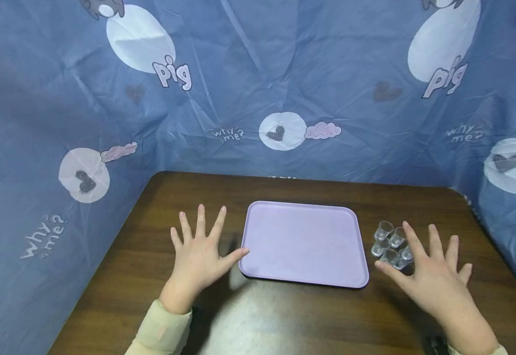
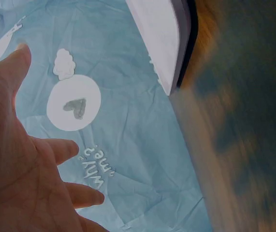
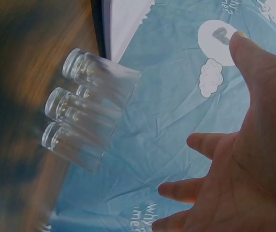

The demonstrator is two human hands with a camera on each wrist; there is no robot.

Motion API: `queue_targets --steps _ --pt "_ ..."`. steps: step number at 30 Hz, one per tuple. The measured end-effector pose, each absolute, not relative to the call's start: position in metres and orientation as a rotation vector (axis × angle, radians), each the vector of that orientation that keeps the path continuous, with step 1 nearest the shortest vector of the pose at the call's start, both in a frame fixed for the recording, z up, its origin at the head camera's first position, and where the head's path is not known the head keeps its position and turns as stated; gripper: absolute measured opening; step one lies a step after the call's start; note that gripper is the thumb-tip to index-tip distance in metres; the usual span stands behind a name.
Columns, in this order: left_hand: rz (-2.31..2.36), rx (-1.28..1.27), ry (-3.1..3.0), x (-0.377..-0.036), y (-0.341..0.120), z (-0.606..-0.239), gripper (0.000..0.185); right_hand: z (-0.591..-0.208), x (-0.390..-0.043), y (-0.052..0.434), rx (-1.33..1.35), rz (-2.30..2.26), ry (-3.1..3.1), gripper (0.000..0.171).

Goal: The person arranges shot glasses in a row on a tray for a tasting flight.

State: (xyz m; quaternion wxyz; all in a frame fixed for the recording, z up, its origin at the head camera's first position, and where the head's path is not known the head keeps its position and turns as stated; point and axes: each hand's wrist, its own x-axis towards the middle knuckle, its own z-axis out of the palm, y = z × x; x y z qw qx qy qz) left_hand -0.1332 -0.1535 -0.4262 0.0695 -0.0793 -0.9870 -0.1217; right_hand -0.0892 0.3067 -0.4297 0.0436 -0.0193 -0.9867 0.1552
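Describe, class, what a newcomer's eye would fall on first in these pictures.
First comes the pale purple tray on the brown table, the left grip and right grip spread wide on either side. Small clear glasses cluster to the tray's right, near the right grip; a blue printed backdrop rises behind.

On the table (image 1: 311, 318) over there sits the tray (image 1: 304, 244), with the glasses (image 1: 389, 256) just to its right; the cloth (image 1: 240, 98) hangs beyond the far edge.
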Motion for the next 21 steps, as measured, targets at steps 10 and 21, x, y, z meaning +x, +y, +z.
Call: queue_targets --steps 10,21 --pt "-0.504 -0.292 -2.987 -0.132 -0.154 -0.421 0.110 -0.430 -0.089 0.312 -0.061 0.538 -2.993 0.112" --pt "-0.895 -0.439 -2.969 -0.132 -0.147 -0.427 0.123 -0.431 -0.092 0.323 0.002 0.647 -2.925 0.106"
